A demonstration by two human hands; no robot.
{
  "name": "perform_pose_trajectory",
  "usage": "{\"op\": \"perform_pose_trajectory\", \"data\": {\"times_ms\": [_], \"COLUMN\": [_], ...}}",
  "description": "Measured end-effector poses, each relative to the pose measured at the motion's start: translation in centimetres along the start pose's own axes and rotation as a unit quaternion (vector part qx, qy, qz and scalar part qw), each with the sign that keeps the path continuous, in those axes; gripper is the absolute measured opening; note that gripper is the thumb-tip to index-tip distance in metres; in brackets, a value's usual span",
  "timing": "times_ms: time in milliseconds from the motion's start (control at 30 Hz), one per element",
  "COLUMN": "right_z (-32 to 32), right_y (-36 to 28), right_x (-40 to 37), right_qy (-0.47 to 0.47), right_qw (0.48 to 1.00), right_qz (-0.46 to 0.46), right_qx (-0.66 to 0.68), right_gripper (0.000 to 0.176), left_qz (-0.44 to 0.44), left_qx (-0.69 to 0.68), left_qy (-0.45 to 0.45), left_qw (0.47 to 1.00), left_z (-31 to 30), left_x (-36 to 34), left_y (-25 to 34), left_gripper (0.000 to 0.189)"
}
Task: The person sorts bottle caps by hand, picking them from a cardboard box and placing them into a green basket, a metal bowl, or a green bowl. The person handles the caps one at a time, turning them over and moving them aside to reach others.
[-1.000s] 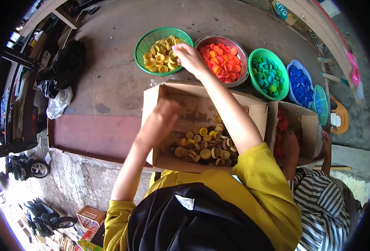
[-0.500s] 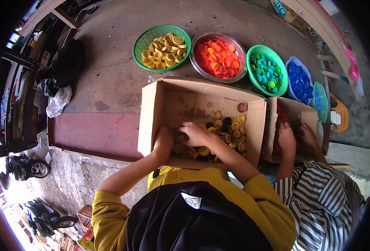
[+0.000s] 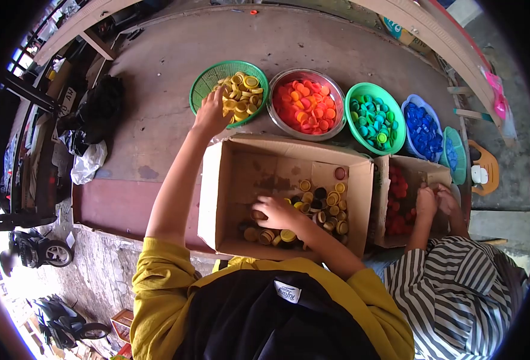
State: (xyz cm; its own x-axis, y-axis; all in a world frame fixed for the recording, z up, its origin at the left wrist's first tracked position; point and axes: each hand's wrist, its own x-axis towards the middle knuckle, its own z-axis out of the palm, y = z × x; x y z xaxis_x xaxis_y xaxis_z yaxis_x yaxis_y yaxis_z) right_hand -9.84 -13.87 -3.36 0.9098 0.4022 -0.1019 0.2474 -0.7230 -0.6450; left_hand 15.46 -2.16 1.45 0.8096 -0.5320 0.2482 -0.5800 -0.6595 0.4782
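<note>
My left hand (image 3: 212,114) reaches over the near rim of a green mesh basket (image 3: 200,84) of yellow bottle caps (image 3: 241,93). Its fingers are apart, and I see nothing held in them. Inside a cardboard box (image 3: 211,201), my right hand (image 3: 281,215) is curled low over the caps, with a brownish bottle cap (image 3: 258,214) at its fingertips. Yellow, black and brown caps (image 3: 331,207) lie loose around it, mostly toward the box's right side. The palm hides some of them.
Behind the box stand a metal bowl of orange-red caps (image 3: 305,107), a green basin of green caps (image 3: 375,117) and a blue basket of blue caps (image 3: 422,129). At right, a co-worker's hands (image 3: 434,201) are in a smaller box (image 3: 418,165) with red caps. Plastic bags (image 3: 91,161) lie left.
My left hand has left the box and moved up and forward to the green basket. My right hand stays among the caps. The camera view has shifted slightly.
</note>
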Motion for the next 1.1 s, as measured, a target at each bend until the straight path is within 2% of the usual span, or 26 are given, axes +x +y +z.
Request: {"op": "perform_pose_trajectory", "data": {"times_ms": [33, 133, 167, 200, 233, 267, 300, 333, 367, 433, 500, 533, 567, 600, 667, 700, 733, 767, 833, 933, 1000, 1033, 1067, 1100], "right_z": [-1.3, -6.1, -7.4, -8.5, -9.3, -10.1, -11.0, -11.7, -12.4, -13.2, -12.4, -12.3, -12.3, -12.7, -13.7, -14.3, -14.8, -15.1, -14.8, -14.7, -13.0, -11.9, -9.9, -8.8], "right_y": [-0.4, -1.8, -1.9, -1.6, -0.7, 0.1, 0.9, 1.5, 2.0, 2.9, 4.7, 4.7, 4.9, 4.4, 3.7, 3.4, 3.6, 4.1, 4.2, 1.9, -0.3, -1.5, -1.4, -1.6], "right_x": [0.0, 0.9, 1.8, 3.0, 4.5, 6.2, 7.8, 9.5, 11.2, 14.2, 16.5, 17.0, 17.2, 17.3, 17.7, 17.7, 17.9, 18.3, 18.6, 15.5, 12.1, 10.1, 9.0, 7.1], "right_qy": [0.010, 0.162, 0.208, 0.255, 0.297, 0.339, 0.347, 0.355, 0.367, 0.387, 0.411, 0.420, 0.421, 0.421, 0.446, 0.459, 0.431, 0.440, 0.464, 0.422, 0.393, 0.385, 0.394, 0.347], "right_qw": [0.999, 0.967, 0.958, 0.946, 0.938, 0.926, 0.924, 0.923, 0.920, 0.916, 0.909, 0.903, 0.902, 0.902, 0.885, 0.876, 0.893, 0.896, 0.872, 0.901, 0.914, 0.920, 0.909, 0.934], "right_qz": [0.011, -0.041, -0.062, -0.083, -0.105, -0.127, -0.109, -0.090, -0.087, -0.067, -0.051, -0.036, -0.025, -0.013, -0.051, -0.067, -0.058, -0.064, -0.043, -0.090, -0.097, -0.068, -0.085, -0.056], "right_qx": [0.045, 0.192, 0.187, 0.181, 0.147, 0.111, 0.116, 0.120, 0.110, 0.079, 0.045, 0.078, 0.088, 0.099, 0.121, 0.133, 0.118, 0.013, -0.149, -0.051, 0.040, 0.039, 0.106, 0.068], "right_gripper": [0.031, 0.029, 0.028, 0.028, 0.029, 0.030, 0.030, 0.031, 0.035, 0.045, 0.059, 0.054, 0.049, 0.045, 0.042, 0.040, 0.042, 0.043, 0.047, 0.043, 0.026, 0.019, 0.014, 0.013], "left_qz": [0.004, 0.017, 0.009, 0.038, -0.004, -0.008, 0.007, 0.018, 0.109, 0.053, 0.067, 0.074, 0.025, 0.014, -0.008, 0.001, 0.010, 0.019, -0.019, -0.026, -0.032, -0.043, -0.054, -0.045], "left_qx": [0.031, -0.135, -0.178, -0.179, -0.170, -0.164, -0.235, -0.249, -0.153, -0.204, -0.052, 0.025, 0.044, 0.061, 0.092, 0.091, 0.091, 0.090, 0.045, 0.018, 0.003, -0.011, -0.024, -0.015], "left_qy": [0.022, 0.051, 0.068, 0.094, 0.068, 0.039, 0.002, -0.044, -0.088, -0.261, -0.269, -0.271, -0.338, -0.352, -0.382, -0.364, -0.348, -0.332, -0.354, -0.370, -0.372, -0.373, -0.374, -0.380], "left_qw": [0.999, 0.989, 0.982, 0.979, 0.983, 0.986, 0.972, 0.967, 0.978, 0.942, 0.959, 0.959, 0.940, 0.934, 0.920, 0.927, 0.933, 0.939, 0.934, 0.929, 0.928, 0.927, 0.925, 0.924], "left_z": [0.3, -1.0, -2.8, -3.3, -4.2, -4.7, -4.8, -4.2, -3.8, -2.0, 0.8, 1.1, 1.4, 1.6, 2.4, 2.9, 3.4, 3.9, 4.1, 4.0, 3.8, 3.6, 3.6, 3.9], "left_x": [-0.3, -2.8, -4.3, -5.9, -8.1, -10.1, -12.2, -14.2, -15.7, -19.0, -21.8, -22.3, -22.5, -22.4, -22.5, -22.8, -23.0, -23.3, -23.0, -23.0, -22.9, -22.9, -22.8, -22.9], "left_y": [0.1, 1.2, 3.2, 3.7, 5.1, 6.2, 7.5, 8.2, 8.6, 8.7, 8.2, 8.4, 8.5, 8.4, 8.2, 7.8, 7.4, 7.0, 6.9, 6.7, 6.7, 6.7, 6.8, 6.6], "left_gripper": [0.055, 0.059, 0.055, 0.050, 0.038, 0.027, 0.021, 0.021, 0.022, 0.031, 0.037, 0.041, 0.051, 0.051, 0.053, 0.048, 0.043, 0.039, 0.047, 0.052, 0.051, 0.051, 0.051, 0.051]}}
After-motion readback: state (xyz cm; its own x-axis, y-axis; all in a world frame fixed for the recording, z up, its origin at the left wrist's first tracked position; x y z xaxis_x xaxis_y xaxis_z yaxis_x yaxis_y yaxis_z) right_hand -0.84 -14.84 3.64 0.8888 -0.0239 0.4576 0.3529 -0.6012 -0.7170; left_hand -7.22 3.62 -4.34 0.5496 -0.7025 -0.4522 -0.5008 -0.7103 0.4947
